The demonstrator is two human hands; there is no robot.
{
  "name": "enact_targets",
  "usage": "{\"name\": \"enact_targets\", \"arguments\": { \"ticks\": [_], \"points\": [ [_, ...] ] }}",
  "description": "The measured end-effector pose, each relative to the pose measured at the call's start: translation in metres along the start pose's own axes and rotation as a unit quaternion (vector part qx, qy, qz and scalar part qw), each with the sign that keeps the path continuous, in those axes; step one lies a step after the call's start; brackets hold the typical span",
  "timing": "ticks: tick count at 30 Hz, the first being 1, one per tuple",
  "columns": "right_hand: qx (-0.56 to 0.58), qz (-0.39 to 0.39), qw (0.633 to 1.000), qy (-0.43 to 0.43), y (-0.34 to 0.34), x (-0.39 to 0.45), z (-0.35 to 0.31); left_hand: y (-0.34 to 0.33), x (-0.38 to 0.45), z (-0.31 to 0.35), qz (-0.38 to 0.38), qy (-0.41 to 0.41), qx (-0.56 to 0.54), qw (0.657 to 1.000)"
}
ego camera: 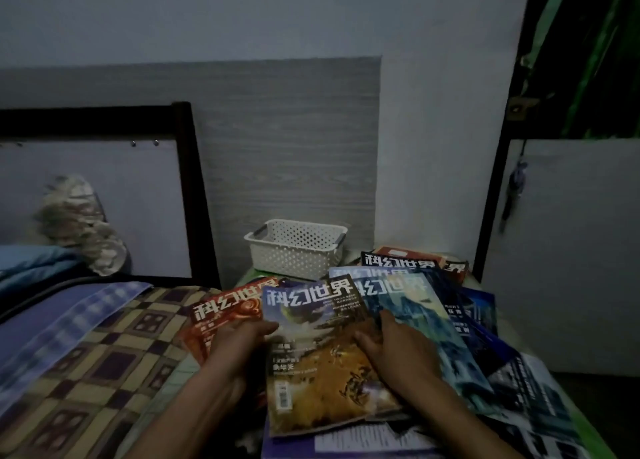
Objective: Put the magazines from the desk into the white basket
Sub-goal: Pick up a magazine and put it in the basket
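Left grip (242, 337) clamped on top magazine (311, 365), right grip's (391, 347) hold unclear; lifting toward basket (298, 247) may drag the loose pile (415, 306) before it off counter (595, 438).

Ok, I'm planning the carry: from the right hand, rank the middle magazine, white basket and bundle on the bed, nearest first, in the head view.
1. Middle magazine, held by the right hand.
2. White basket, straight ahead, farther back.
3. Bundle, far off to the left.

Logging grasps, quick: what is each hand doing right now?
Left hand: grips the top magazine by its left edge.
Right hand: grips its right edge.
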State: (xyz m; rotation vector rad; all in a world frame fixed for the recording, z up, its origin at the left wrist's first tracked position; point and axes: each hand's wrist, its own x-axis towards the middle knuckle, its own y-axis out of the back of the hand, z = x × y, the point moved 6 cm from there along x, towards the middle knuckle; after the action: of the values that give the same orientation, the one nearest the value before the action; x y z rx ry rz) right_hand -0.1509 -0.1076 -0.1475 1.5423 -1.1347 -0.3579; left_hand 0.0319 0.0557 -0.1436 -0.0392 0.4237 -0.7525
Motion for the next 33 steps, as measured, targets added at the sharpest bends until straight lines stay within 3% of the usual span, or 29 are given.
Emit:
{"name": "enact_targets", "arguments": {
  "ticks": [3,5,7,10,12,15,18,19,22,25,29,33],
  "points": [
    [0.01,-0.022,1.0,-0.013,-0.001,-0.004,0.003,-0.015,-0.025,-0.004,-0.098,0.02,0.085,0.991],
    [0.018,-0.058,0.998,-0.024,0.002,-0.006,0.004,-0.02,-0.032,-0.005,-0.107,-0.043,0.141,0.983],
    [0.161,-0.106,0.98,-0.048,0.013,-0.001,0.004,-0.02,-0.034,0.008,-0.096,-0.121,0.15,0.977],
    [0.483,-0.179,0.855,-0.069,0.042,0.02,-0.016,-0.013,-0.025,0.05,-0.081,-0.236,0.095,0.964],
    [0.535,-0.128,0.835,-0.021,0.07,0.054,-0.035,-0.012,-0.011,0.092,-0.057,-0.314,0.087,0.944],
    [0.529,-0.02,0.847,0.05,0.103,0.115,-0.068,-0.017,0.022,0.173,0.012,-0.45,0.11,0.886],
    [0.484,0.045,0.869,0.09,0.107,0.189,-0.092,-0.035,0.078,0.251,0.065,-0.531,0.172,0.827],
    [0.463,0.056,0.88,0.089,0.103,0.214,-0.096,-0.044,0.106,0.27,0.07,-0.527,0.202,0.822],
    [0.427,0.06,0.901,0.058,0.071,0.277,-0.095,-0.055,0.198,0.288,0.071,-0.459,0.25,0.85],
    [0.43,0.027,0.903,0.005,0.018,0.313,-0.079,-0.049,0.269,0.268,0.096,-0.432,0.261,0.858],
    [0.429,-0.006,0.903,-0.031,-0.048,0.326,-0.059,-0.041,0.337,0.224,0.092,-0.366,0.238,0.895],
    [0.43,-0.01,0.9,-0.067,-0.08,0.334,-0.038,-0.049,0.369,0.2,0.099,-0.366,0.295,0.877]
  ]
}}
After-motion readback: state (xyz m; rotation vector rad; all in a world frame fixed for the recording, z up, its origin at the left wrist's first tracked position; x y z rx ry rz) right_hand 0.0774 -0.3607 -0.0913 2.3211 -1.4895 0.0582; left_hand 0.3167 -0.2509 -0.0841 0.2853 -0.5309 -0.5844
